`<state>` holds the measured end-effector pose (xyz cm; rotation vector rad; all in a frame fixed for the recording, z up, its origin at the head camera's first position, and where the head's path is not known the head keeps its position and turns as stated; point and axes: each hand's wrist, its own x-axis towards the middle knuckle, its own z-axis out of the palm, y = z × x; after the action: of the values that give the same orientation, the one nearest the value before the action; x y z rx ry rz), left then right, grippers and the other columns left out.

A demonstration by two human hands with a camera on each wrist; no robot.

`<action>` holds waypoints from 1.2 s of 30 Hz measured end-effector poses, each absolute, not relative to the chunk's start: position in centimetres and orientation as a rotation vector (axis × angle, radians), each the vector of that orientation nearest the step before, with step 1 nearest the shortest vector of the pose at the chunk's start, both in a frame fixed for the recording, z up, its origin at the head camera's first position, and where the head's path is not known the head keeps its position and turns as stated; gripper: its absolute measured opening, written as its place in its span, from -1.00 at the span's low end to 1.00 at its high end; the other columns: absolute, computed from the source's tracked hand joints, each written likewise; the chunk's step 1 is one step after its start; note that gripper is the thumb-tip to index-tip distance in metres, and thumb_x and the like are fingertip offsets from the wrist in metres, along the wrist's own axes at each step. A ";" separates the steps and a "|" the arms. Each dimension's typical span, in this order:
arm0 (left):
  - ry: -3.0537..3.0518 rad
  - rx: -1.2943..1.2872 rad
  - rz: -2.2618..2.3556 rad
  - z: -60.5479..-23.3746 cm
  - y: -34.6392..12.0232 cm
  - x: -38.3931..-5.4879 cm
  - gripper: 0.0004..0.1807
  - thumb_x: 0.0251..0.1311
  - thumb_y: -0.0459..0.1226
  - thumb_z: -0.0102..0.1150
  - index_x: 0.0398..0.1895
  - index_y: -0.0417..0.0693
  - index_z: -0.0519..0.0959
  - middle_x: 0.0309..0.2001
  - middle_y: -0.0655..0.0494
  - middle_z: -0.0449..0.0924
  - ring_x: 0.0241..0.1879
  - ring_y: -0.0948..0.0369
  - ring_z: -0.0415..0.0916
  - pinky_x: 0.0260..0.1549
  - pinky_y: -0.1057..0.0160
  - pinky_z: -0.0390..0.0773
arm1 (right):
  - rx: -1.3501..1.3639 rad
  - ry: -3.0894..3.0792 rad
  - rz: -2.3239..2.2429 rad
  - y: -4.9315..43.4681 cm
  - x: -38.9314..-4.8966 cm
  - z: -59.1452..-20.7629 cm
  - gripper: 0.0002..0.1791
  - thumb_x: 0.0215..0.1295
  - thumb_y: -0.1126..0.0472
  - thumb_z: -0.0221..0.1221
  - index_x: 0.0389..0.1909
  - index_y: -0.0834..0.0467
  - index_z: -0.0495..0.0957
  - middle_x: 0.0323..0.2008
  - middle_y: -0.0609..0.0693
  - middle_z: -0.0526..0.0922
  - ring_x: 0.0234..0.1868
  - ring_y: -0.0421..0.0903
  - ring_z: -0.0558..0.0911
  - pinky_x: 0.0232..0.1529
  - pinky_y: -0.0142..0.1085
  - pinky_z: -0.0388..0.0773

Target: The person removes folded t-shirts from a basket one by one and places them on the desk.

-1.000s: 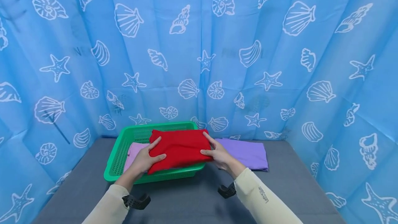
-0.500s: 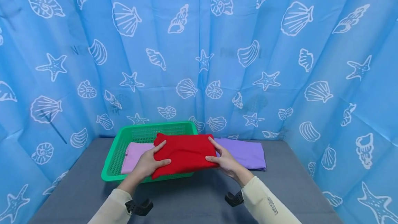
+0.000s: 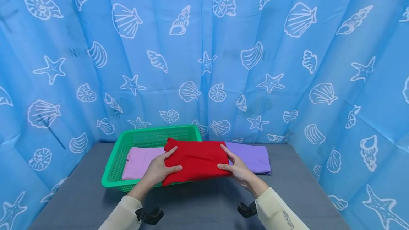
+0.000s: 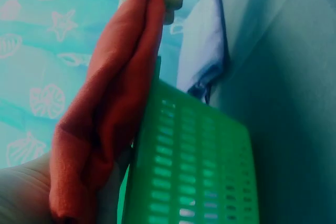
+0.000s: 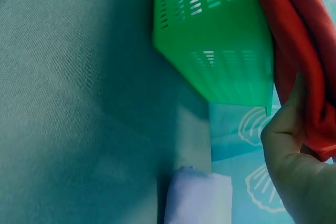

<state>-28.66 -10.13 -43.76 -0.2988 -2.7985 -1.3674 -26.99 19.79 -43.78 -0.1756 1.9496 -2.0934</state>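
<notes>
A folded red cloth (image 3: 196,160) is held up level between both hands, over the right part of the green basket (image 3: 110,166). My left hand (image 3: 158,168) pinches its left end, thumb and fingers on top and the rest hidden beneath. At the opposite end my right hand (image 3: 239,169) grips it the same way. In the right wrist view the red cloth (image 5: 310,51) shows as stacked folds in the right hand (image 5: 294,150). Inside the basket, on the left, lies a folded pink cloth (image 3: 140,162), partly covered by the red one.
A folded purple cloth (image 3: 252,157) lies on the grey table (image 3: 297,187), right of the basket and partly behind the right hand. Behind everything hangs a blue curtain (image 3: 204,74) with white shell prints. Black bands (image 3: 150,216) sit on both wrists.
Both hands have carried the red cloth to the right and slightly nearer, uncovering more of the pink cloth and the basket's inside. The view has also shifted slightly.
</notes>
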 end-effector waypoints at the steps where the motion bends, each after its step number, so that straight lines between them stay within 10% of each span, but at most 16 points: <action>1: -2.793 -0.305 -1.370 -43.8 -9.9 -28.6 -0.03 -0.07 -0.14 0.54 0.48 0.17 0.27 0.18 -0.16 0.51 0.02 -0.01 0.50 -0.35 0.21 0.68 | -0.168 1.952 -2.095 20.0 -26.9 -43.7 -0.07 0.31 0.37 0.19 0.58 -0.10 -0.07 0.51 0.23 -0.13 0.40 0.26 0.10 0.07 -0.14 0.61; 36: -2.718 -0.516 -1.539 -45.8 -3.4 -25.5 -0.11 0.02 -0.12 0.48 0.46 0.06 0.31 0.21 -0.27 0.47 0.12 -0.17 0.45 -0.20 0.06 0.68 | -0.088 1.893 -2.150 26.7 -22.7 -45.3 -0.05 0.33 0.36 0.15 0.59 -0.10 -0.17 0.51 0.24 -0.12 0.34 0.12 0.16 0.04 -0.20 0.62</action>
<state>-25.46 -3.42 -45.83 -0.5155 -2.7178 -1.5388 -22.72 26.71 -45.35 -0.0884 1.8935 -2.1498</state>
